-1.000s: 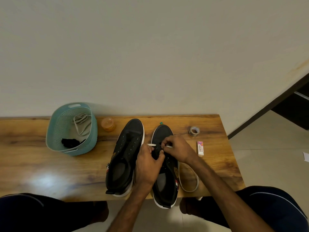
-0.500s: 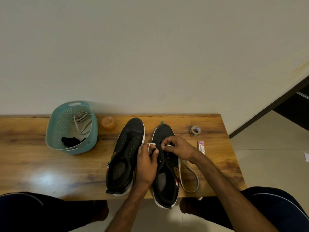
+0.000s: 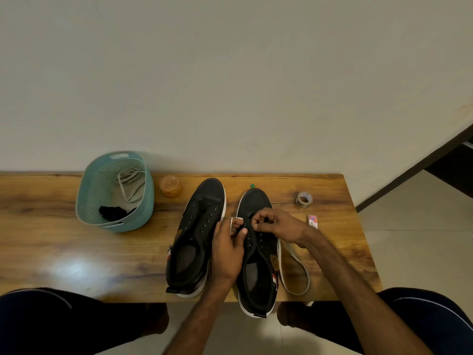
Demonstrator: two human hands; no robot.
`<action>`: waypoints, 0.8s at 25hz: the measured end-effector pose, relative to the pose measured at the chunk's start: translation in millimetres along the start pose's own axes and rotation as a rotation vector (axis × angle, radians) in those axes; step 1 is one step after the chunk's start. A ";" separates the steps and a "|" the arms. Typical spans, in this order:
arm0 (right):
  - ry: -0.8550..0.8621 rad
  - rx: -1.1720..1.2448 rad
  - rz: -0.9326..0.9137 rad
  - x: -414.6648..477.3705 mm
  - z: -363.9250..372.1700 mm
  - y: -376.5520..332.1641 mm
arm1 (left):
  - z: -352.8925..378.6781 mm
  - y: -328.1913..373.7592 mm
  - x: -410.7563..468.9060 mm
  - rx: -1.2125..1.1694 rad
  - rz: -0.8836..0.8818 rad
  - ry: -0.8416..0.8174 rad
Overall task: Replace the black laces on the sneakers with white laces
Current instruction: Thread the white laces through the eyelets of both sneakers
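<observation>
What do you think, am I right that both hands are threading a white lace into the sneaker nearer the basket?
Not quite. The head view shows the left hand and right hand threading the white lace into the sneaker farther from the basket.

- Dim, warm indoor light overall. Wall beyond the hands evenly lit, no hot spots.
- Soft glare patch on table, well left of left hand toward near edge; src looks overhead.
- Shadows soft, low contrast; faint one on wall behind basket.
- Black sneakers under the hands crushed, only eyelets show. White lace right of right hand reads clean.
- Slight blur on basket rim, far left of hands; hands approx sharp.
- Wide-angle stretch twd bottom corners beside forearms, v. dark there.
</observation>
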State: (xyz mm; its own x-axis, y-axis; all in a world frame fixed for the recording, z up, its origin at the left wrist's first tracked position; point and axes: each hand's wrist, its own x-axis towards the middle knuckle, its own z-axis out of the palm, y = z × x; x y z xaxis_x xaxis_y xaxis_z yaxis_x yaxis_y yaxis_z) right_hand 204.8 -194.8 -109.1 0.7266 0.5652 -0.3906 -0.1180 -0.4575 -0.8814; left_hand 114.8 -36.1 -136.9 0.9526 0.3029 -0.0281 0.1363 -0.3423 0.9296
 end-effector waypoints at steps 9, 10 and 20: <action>0.213 -0.159 -0.016 5.7 16.9 4.8 | -2.4 -1.1 1.9 0.002 0.023 0.029; 0.225 -0.155 0.001 6.3 18.1 2.9 | -2.6 -0.6 1.4 0.007 0.023 0.026; 0.304 -0.118 0.164 12.1 23.3 -5.3 | -1.6 5.3 -1.2 0.033 -0.027 0.029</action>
State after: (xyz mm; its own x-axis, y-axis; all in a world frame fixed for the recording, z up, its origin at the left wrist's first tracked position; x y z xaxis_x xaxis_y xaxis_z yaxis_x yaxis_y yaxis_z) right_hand 198.4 -169.5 -115.3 0.8747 0.2556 -0.4117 -0.1836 -0.6115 -0.7697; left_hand 113.9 -36.8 -131.4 0.9402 0.3379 -0.0425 0.1717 -0.3627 0.9160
